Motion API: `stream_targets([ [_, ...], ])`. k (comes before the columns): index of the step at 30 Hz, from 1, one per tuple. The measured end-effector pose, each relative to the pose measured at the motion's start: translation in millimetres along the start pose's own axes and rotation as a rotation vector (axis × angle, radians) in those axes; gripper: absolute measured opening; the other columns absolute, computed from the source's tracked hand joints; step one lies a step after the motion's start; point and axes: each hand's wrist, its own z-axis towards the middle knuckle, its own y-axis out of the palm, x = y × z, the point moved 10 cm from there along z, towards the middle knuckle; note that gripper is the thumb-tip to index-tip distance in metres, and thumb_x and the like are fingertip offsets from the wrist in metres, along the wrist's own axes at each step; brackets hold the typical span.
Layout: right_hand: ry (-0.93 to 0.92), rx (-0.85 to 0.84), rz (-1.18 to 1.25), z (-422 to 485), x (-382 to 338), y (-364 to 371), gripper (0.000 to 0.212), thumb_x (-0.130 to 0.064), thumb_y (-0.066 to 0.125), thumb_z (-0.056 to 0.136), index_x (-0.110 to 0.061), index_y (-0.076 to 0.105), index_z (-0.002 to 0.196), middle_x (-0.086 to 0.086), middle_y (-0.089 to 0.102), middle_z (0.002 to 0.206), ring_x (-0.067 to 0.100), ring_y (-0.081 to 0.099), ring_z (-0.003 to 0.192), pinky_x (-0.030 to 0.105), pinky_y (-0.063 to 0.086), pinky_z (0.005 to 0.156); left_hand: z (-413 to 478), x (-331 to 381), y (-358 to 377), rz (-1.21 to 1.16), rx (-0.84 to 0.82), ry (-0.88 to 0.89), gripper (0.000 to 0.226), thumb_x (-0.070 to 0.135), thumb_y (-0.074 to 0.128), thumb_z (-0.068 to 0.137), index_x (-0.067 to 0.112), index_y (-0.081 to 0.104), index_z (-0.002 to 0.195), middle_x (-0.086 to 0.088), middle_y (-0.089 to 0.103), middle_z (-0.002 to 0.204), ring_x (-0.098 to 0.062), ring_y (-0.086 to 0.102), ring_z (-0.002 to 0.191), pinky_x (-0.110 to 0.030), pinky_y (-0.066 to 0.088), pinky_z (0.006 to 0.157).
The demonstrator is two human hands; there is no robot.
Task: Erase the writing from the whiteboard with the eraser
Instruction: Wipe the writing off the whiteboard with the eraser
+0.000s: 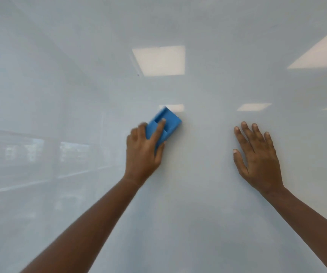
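Observation:
The glossy whiteboard point(198, 213) fills the whole view. My left hand point(143, 152) grips a blue eraser point(170, 123) and presses it flat on the board near the centre, forefinger stretched along its top groove. The eraser is tilted up to the right and looks motion-blurred. My right hand point(257, 156) lies flat on the board to the right, fingers spread, holding nothing. No clear writing shows; only a tiny dark speck point(138, 75) sits above the eraser.
The board reflects ceiling light panels point(159, 60) above and at the upper right, and windows and room fittings point(40, 154) at the left. Both bare forearms reach in from the bottom edge.

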Motion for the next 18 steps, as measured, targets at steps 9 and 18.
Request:
stream_targets([
  [9, -0.369, -0.173, 0.152, 15, -64, -4, 0.078, -0.062, 0.038, 0.085, -0.012, 0.025, 0.144, 0.019, 0.031, 0.149, 0.028, 0.024, 0.139, 0.058, 0.027, 0.107, -24, 53, 14, 0.055, -0.230, 0.602, 0.055, 0.026, 0.066, 0.079, 0.009, 0.052, 0.129, -0.019, 0.064, 0.106, -0.032, 0.063, 0.083, -0.036, 0.053, 0.074],
  [18, -0.546, -0.027, 0.212, 58, -144, -13, 0.057, -0.019, 0.079, 0.070, -0.012, 0.061, 0.123, 0.023, 0.066, 0.096, 0.033, 0.065, 0.074, 0.037, 0.057, 0.064, 6, 2, 0, -0.263, -0.157, 0.123, 0.063, 0.012, 0.069, 0.080, -0.005, 0.038, 0.131, -0.023, 0.045, 0.135, -0.036, 0.046, 0.124, -0.042, 0.036, 0.104],
])
